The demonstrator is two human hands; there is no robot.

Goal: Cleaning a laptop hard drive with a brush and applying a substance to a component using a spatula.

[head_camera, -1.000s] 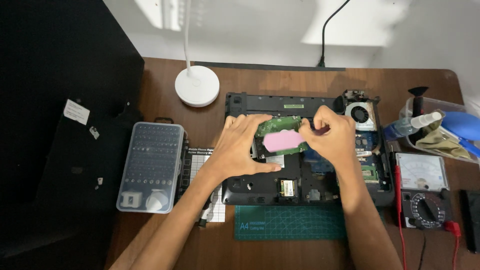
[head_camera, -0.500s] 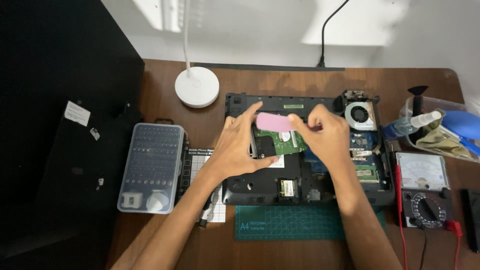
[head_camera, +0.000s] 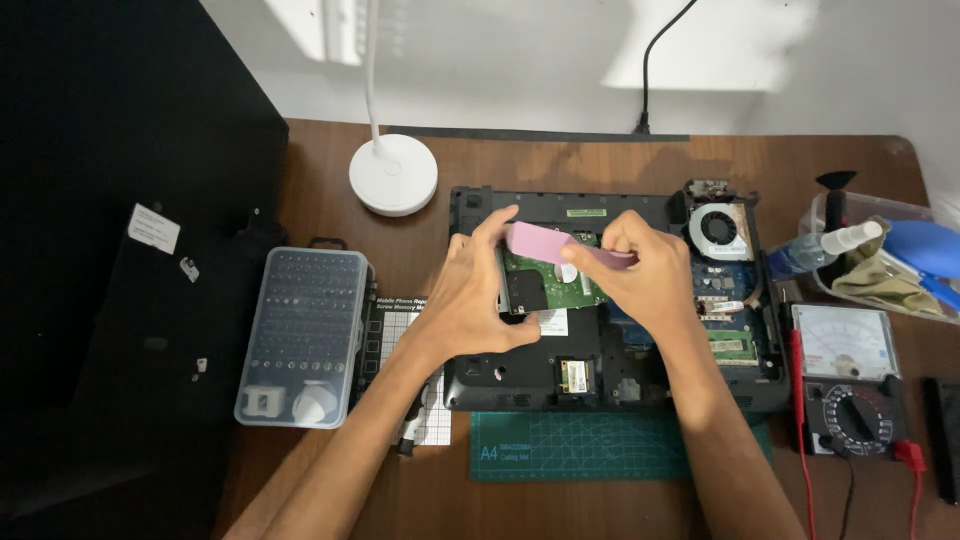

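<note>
An opened black laptop base lies bottom-up on the brown desk. In its drive bay sits a hard drive with a green circuit board facing up. A pink flap rises off the drive's top. My left hand grips the drive's left edge with the thumb, and its forefinger touches the flap's left end. My right hand pinches the flap's right end between thumb and fingers. Part of the drive is hidden under both hands.
A white lamp base stands behind the laptop. A clear screwdriver-bit case lies to the left, a green cutting mat in front, a multimeter with red leads and a clear tub with spray bottle and cloth to the right.
The pink flap lay flat over the drive a second ago. Both hands have lifted it, so it now stands raised toward the laptop's back edge.
</note>
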